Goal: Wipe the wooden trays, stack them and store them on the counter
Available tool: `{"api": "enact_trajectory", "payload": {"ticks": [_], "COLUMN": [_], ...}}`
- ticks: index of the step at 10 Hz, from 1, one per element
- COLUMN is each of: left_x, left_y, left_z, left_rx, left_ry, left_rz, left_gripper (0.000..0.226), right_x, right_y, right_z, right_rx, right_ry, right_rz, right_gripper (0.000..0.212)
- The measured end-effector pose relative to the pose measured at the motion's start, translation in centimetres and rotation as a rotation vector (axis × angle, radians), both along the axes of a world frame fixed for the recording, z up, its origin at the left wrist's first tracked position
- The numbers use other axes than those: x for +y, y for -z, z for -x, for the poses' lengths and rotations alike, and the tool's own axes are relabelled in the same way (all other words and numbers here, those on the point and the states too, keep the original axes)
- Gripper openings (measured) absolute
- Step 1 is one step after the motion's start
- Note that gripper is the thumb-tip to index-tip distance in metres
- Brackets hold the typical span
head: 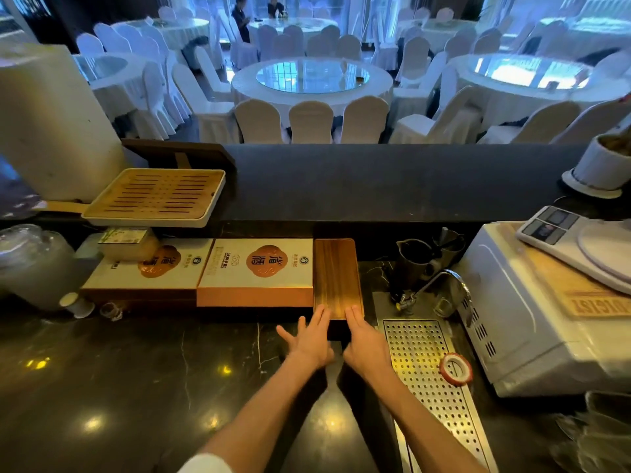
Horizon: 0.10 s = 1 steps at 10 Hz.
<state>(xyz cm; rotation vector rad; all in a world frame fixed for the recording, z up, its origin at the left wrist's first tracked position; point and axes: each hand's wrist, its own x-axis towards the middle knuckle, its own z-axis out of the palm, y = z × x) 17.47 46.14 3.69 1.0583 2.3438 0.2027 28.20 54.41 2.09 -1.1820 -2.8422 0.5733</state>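
Note:
A stack of dark wooden trays (336, 278) lies lengthwise on the black marble counter (136, 377), pushed against the back wall beside a white and orange gift box (256, 271). My left hand (312, 339) rests flat with fingers spread at the stack's near left corner. At the near right corner my right hand (363, 339) lies flat, fingertips on the top tray. Neither hand grips anything. A slatted bamboo tray in a white frame (157, 196) sits on the raised ledge at the left.
A perforated steel drain grate (426, 367) with a red tape roll (456, 369) lies right of the stack. Behind it stand a faucet (440, 281) and metal pitchers (415, 259). A white appliance (532, 319) with a scale is far right. A second box (150, 268) sits left.

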Motion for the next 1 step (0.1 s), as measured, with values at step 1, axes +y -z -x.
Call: {"api": "enact_trajectory", "payload": {"ticks": [1], "left_x": [-0.05], "left_y": [-2.13], "left_z": [0.86], "left_rx": [0.001], "left_ry": [0.016], "left_rz": [-0.053], "left_gripper": [0.057], "right_x": [-0.23], "right_y": [-1.69], "right_z": [0.31], "right_rx": [-0.100], "right_ry": [-0.053], "right_rz": [0.009], "right_gripper": [0.069]}}
